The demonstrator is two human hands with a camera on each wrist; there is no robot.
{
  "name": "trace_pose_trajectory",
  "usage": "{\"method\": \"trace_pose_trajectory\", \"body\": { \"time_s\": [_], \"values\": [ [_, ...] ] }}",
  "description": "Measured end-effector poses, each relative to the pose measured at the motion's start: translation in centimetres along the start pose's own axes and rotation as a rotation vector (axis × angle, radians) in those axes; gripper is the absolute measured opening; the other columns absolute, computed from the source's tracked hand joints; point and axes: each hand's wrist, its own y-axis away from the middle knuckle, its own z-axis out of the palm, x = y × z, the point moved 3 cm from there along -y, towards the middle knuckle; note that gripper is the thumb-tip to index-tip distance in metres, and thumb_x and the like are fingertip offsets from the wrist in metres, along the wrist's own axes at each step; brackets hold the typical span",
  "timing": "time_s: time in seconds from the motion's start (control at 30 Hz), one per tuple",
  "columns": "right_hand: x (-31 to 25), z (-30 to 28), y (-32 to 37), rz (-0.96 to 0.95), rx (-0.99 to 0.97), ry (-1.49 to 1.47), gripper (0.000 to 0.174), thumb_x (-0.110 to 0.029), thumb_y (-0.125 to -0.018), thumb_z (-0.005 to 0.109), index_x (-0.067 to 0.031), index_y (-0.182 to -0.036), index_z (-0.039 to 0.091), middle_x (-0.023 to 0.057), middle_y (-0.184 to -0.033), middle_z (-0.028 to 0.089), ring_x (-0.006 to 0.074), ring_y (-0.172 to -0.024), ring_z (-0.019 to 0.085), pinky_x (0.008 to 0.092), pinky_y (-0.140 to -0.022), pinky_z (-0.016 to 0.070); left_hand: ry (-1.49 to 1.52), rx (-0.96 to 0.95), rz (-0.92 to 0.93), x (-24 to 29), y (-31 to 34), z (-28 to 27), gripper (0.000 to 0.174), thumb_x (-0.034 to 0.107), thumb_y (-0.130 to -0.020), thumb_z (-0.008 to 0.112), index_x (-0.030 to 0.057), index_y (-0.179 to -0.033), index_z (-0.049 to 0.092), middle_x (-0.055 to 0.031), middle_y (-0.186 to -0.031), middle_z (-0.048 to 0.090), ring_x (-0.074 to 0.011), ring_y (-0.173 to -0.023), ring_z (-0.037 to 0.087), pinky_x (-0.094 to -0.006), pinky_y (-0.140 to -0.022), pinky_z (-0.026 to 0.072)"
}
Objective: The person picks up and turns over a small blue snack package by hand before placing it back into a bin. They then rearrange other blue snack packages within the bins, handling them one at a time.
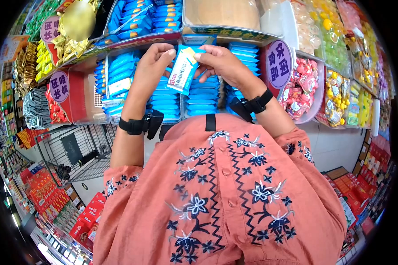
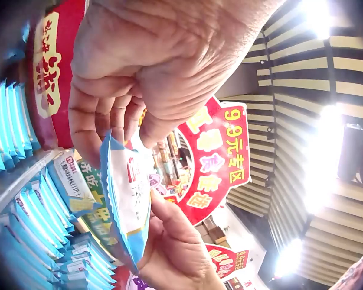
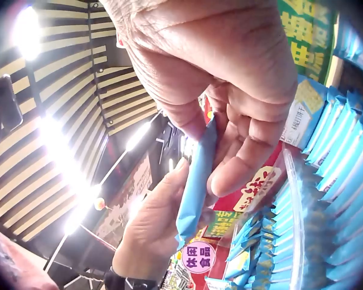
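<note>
A blue-and-white wrapped packet [image 1: 181, 70] is held between both hands above the bins, its printed white face turned up. The left hand [image 1: 152, 66] pinches its left side between thumb and curled fingers; the right hand [image 1: 223, 64] pinches its upper right edge. In the left wrist view the packet [image 2: 128, 199] hangs below the left hand [image 2: 151, 66], with the right hand [image 2: 175, 248] at its lower end. The right wrist view shows the packet [image 3: 196, 181] edge-on, between the right hand [image 3: 224, 78] and the left hand [image 3: 148, 229].
Stacks of similar blue packets [image 1: 202, 99] fill the bins beneath the hands. Pink wrapped sweets [image 1: 300, 88] lie in a bin at right, gold packets [image 1: 73, 44] at upper left. A wire cart [image 1: 82, 152] stands at left; round purple signs [image 1: 278, 64] mark the bins.
</note>
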Motion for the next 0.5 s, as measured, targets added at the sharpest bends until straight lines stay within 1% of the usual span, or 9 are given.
{"method": "trace_pose_trajectory", "body": {
  "time_s": [0.03,0.13,0.23,0.33,0.43,0.5],
  "values": [
    [0.0,-0.1,0.0,-0.012,0.011,-0.002,0.033,-0.027,-0.101,0.064,-0.0011,-0.121,0.058,0.0087,-0.105,0.069,0.0163,-0.085,0.072,0.028,-0.068,0.0599,-0.004,0.022,0.002,0.0,0.4,-0.1,0.037,0.03,-0.101,0.062,0.0024,-0.126,0.059,-0.0053,-0.103,0.068,-0.012,-0.092,0.064,-0.0259,-0.073,0.0524],
    [0.0,-0.3,-0.1,-0.036,0.035,-0.008,0.032,-0.027,-0.102,0.063,-0.0013,-0.121,0.059,0.0087,-0.106,0.069,0.0164,-0.086,0.072,0.0284,-0.069,0.0604,-0.022,0.035,-0.036,-0.3,1.3,-0.2,0.038,0.032,-0.101,0.061,0.0018,-0.125,0.06,-0.0051,-0.103,0.067,-0.0114,-0.092,0.063,-0.0268,-0.074,0.0528],
    [0.0,-0.6,-0.2,-0.041,0.047,-0.01,0.033,-0.027,-0.102,0.063,-0.0013,-0.121,0.059,0.0088,-0.106,0.069,0.0166,-0.087,0.072,0.0287,-0.07,0.0607,-0.07,0.036,-0.034,-1.1,1.9,-0.5,0.039,0.034,-0.101,0.061,0.002,-0.123,0.062,-0.0047,-0.102,0.067,-0.0106,-0.09,0.063,-0.0263,-0.071,0.0532],
    [-0.1,-0.7,-0.1,-0.05,0.052,-0.017,0.033,-0.027,-0.101,0.063,-0.0014,-0.121,0.059,0.0088,-0.107,0.069,0.0167,-0.088,0.072,0.0288,-0.072,0.0608,-0.003,0.029,-0.098,-1.4,2.4,-0.2,0.039,0.035,-0.102,0.061,0.0021,-0.122,0.063,-0.0042,-0.101,0.066,-0.01,-0.09,0.062,-0.025,-0.067,0.053],
    [-0.2,-0.6,-0.1,-0.061,0.053,-0.027,0.033,-0.027,-0.101,0.063,-0.0014,-0.121,0.059,0.0089,-0.107,0.069,0.0169,-0.089,0.072,0.0292,-0.073,0.0609,0.015,0.042,-0.056,-1.6,2.7,-0.2,0.042,0.034,-0.101,0.062,-0.0017,-0.123,0.061,-0.0082,-0.103,0.068,-0.0118,-0.086,0.064,-0.0253,-0.064,0.0526],
    [-0.3,-0.5,-0.1,-0.062,0.062,-0.02,0.033,-0.027,-0.101,0.063,-0.0011,-0.121,0.059,0.009,-0.108,0.069,0.0173,-0.089,0.072,0.0295,-0.074,0.0611,0.013,0.039,-0.061,-1.9,2.9,-0.3,0.04,0.035,-0.102,0.061,0.0001,-0.122,0.062,-0.0057,-0.102,0.067,-0.0107,-0.087,0.064,-0.0248,-0.064,0.0528]
  ]
}}
